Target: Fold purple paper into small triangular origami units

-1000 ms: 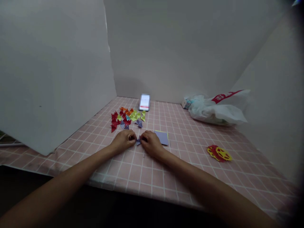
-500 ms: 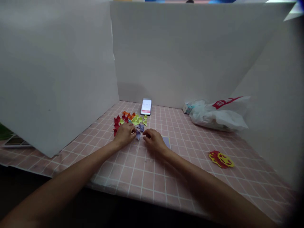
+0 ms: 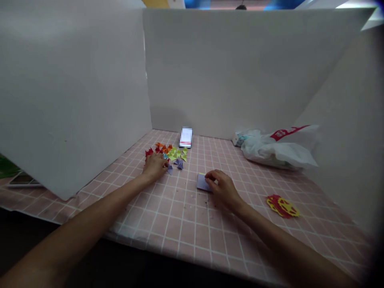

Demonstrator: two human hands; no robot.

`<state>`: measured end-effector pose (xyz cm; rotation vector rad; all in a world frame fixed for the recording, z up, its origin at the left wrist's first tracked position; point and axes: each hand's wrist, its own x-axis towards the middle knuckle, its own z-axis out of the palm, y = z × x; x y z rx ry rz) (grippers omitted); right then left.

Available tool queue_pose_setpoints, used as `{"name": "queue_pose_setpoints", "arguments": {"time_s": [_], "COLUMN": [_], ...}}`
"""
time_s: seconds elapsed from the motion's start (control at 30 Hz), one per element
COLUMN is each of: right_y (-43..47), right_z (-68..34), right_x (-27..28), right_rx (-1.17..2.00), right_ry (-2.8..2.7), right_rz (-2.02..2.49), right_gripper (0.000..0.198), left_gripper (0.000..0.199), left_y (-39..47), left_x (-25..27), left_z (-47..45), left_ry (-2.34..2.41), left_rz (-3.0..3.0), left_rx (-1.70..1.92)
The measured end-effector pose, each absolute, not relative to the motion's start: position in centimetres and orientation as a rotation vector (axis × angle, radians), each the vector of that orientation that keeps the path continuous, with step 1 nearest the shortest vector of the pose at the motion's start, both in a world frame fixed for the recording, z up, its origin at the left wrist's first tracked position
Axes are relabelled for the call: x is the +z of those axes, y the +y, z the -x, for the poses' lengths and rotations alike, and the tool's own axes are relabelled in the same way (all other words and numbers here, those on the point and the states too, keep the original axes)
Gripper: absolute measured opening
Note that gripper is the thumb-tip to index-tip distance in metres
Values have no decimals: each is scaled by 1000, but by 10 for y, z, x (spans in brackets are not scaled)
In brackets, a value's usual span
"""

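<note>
My left hand (image 3: 155, 166) is at the near edge of a cluster of small folded paper pieces, its fingers pinched together at a folded purple paper piece (image 3: 170, 169). Its grip is partly hidden by the fingers. Other purple pieces (image 3: 180, 164) lie just to the right, with yellow-green pieces (image 3: 173, 153), orange pieces (image 3: 167, 148) and red pieces (image 3: 149, 152) behind and to the left. My right hand (image 3: 223, 187) is over a flat stack of purple square paper (image 3: 202, 183) with a yellow edge. Its thumb and fingers are curved and apart at the stack's right side.
A lit phone (image 3: 186, 137) stands at the back. To the right are a white plastic bag (image 3: 276, 152), a small box (image 3: 239, 138) and red and yellow star-patterned discs (image 3: 283, 206). White panels (image 3: 240, 72) enclose the checked pink tablecloth (image 3: 180, 216). Tiny scraps lie near the middle.
My right hand has moved right, from beside the folded pieces to the paper stack, uncovering more of it. My left hand has shifted slightly left, and the near purple piece with it.
</note>
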<state>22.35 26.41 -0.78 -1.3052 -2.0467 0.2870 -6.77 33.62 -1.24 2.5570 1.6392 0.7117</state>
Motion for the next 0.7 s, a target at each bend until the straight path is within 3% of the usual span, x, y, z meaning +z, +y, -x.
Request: {"name": "queue_pose_setpoints", "arguments": {"time_s": [0.7], "right_y": [254], "right_z": [-254], "right_x": [-24], "right_rx": [187], "right_ry": [-2108], "right_rz": [1365], "right_gripper": [7], "left_gripper": [12], "left_y": [338], "left_x": [-7], "left_z": [57], "left_ry": [1695], "left_rz": [-2728], "left_rx": [527]}}
